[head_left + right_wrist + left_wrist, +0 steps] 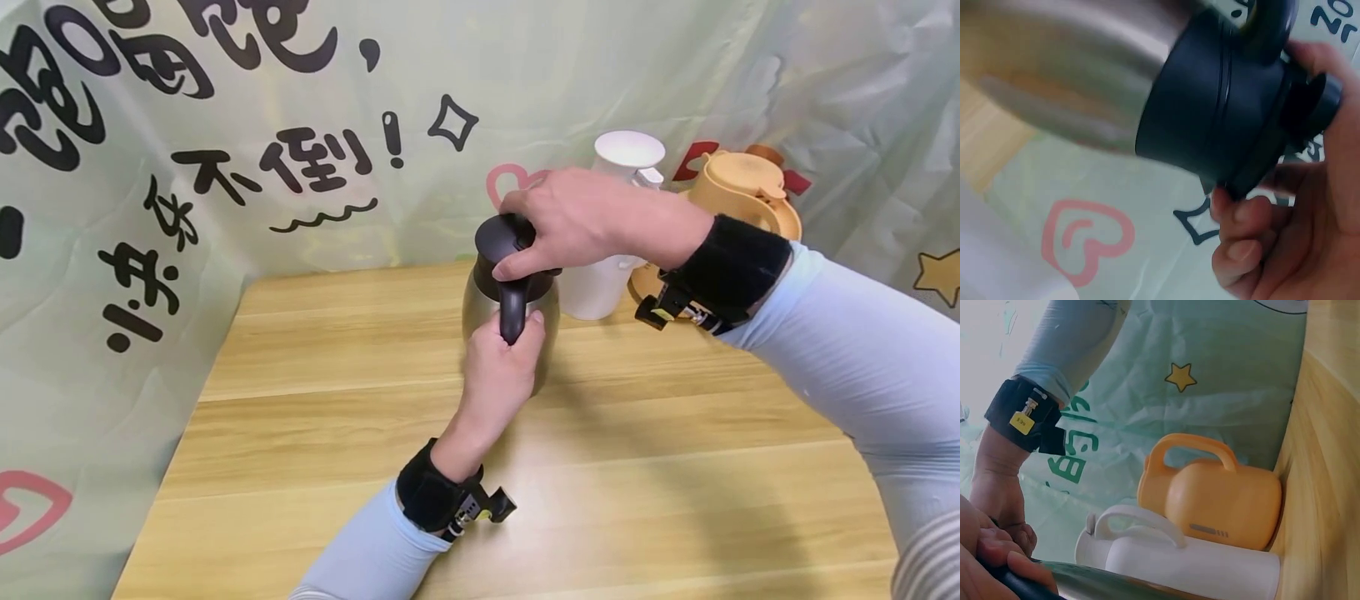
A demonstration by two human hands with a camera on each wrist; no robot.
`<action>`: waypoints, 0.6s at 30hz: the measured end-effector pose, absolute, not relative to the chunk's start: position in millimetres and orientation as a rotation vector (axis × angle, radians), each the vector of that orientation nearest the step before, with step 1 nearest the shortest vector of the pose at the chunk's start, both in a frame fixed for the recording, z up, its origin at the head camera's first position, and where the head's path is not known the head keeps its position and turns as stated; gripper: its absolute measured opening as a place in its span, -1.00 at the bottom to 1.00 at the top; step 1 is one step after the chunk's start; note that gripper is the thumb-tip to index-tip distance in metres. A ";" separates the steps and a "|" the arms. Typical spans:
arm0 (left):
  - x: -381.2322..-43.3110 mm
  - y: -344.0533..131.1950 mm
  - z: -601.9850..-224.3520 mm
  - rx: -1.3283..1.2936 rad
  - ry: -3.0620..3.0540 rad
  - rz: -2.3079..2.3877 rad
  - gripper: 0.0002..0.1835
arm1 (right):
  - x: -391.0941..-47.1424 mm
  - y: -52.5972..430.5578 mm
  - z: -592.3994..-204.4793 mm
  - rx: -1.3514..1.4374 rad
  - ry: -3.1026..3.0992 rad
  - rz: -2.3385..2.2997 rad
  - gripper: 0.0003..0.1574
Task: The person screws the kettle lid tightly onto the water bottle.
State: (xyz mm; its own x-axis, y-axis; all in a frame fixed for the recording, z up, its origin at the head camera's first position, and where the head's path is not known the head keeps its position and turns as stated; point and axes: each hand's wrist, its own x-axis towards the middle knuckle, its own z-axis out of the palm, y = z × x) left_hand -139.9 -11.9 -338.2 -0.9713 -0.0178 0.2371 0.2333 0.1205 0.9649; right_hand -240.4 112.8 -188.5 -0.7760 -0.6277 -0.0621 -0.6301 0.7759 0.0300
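Note:
A steel vacuum jug [1085, 75] with a black collar [1188, 103] stands on the table in the head view. My left hand [497, 375] grips its black handle [513, 308] from the near side, thumb along the top. Over the black lid [495, 237], my right hand [581, 218] comes in from the right and holds the lid's edge, its thumb near the top of the handle. In the right wrist view, curled fingers [1241, 250] touch the lid's rim. The jug is mostly out of the left wrist view.
Close on the jug's right stands a white jug [592, 287], partly behind my right hand. An orange jug [1225, 500] is beside it. A printed cloth [337, 100] hangs behind the wooden table [322, 442].

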 end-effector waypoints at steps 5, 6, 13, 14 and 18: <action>-140.1 -9.1 -336.4 -0.190 -2.207 -1.875 -0.57 | -233.2 110.9 -191.6 -0.985 2.974 0.067 -0.14; -140.3 -8.5 -336.3 -0.193 -2.208 -1.858 -0.57 | -231.5 110.2 -191.7 -0.965 2.989 0.071 -0.15; -142.0 -3.9 -336.4 -0.196 -2.186 -1.781 -0.61 | -221.1 102.6 -192.4 -0.784 3.070 0.067 -0.24; -142.2 -3.2 -336.3 -0.191 -2.183 -1.766 -0.62 | -220.1 101.2 -192.4 -0.762 3.076 0.062 -0.26; -143.0 -0.5 -337.9 -0.168 -2.183 -1.689 -0.63 | -219.0 95.8 -191.9 -0.682 3.087 0.063 -0.31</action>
State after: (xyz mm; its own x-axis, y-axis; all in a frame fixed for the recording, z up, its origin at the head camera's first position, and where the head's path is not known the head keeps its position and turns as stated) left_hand -143.0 -0.5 -337.9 -0.9228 -0.1323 0.3619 0.3171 0.2729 0.9083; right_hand -219.0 95.8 -191.9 -0.9068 -0.4214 0.0110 -0.4206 0.9062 0.0433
